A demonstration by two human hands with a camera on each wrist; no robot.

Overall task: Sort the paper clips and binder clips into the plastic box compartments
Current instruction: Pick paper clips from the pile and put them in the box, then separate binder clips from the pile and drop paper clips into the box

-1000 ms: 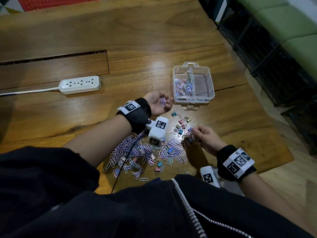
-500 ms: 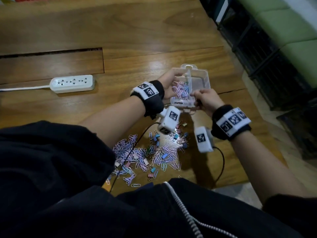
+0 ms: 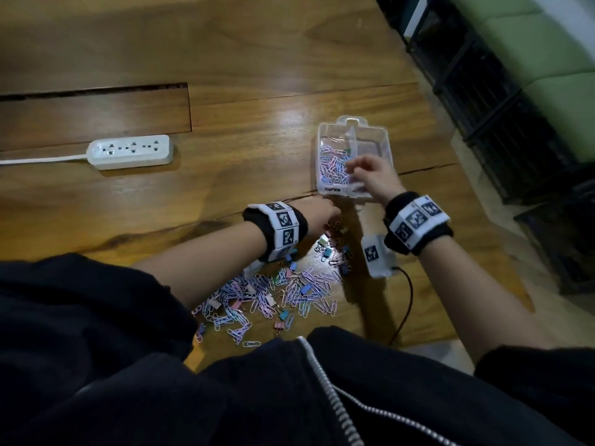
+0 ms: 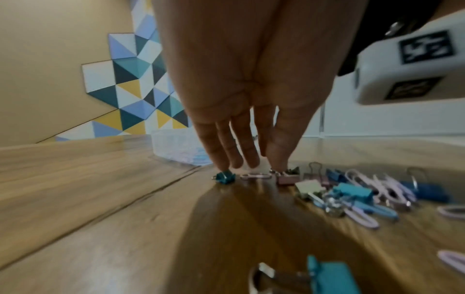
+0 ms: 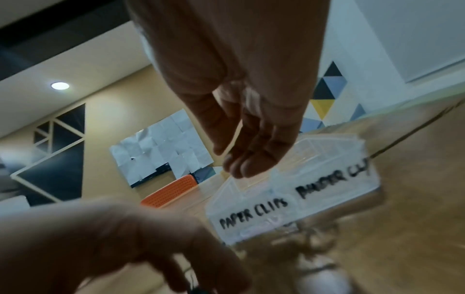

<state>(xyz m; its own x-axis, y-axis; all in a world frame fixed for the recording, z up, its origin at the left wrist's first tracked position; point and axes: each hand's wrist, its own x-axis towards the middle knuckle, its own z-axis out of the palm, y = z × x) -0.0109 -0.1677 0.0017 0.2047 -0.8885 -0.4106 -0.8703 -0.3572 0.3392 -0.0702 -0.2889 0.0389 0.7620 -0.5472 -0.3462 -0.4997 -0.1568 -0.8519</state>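
The clear plastic box [image 3: 373, 141] stands on the wooden table, its front marked "PAPER CLIPS" and "BINDER CLIPS" in the right wrist view [image 5: 289, 199]. Pastel paper clips [image 3: 333, 169] fill its left compartment. My right hand [image 3: 352, 165] hovers over the box with relaxed fingers [image 5: 251, 159] and nothing in them. My left hand [image 3: 335, 217] reaches down just in front of the box. Its straight fingertips [image 4: 251, 167] touch the table beside a teal binder clip [image 4: 225, 177] and a pink paper clip [image 4: 255, 176]. A mixed pile of clips [image 3: 273, 294] lies nearer my body.
A white power strip [image 3: 128, 151] with its cord lies to the left on the table. A black cable [image 3: 407, 300] trails from the right wrist camera toward the table's near edge. Dark shelving [image 3: 499, 107] stands past the table's right edge.
Half a second ago both hands were at the box. Now the left hand has dropped to the loose clips in front of it, and the right hand hangs open above it.
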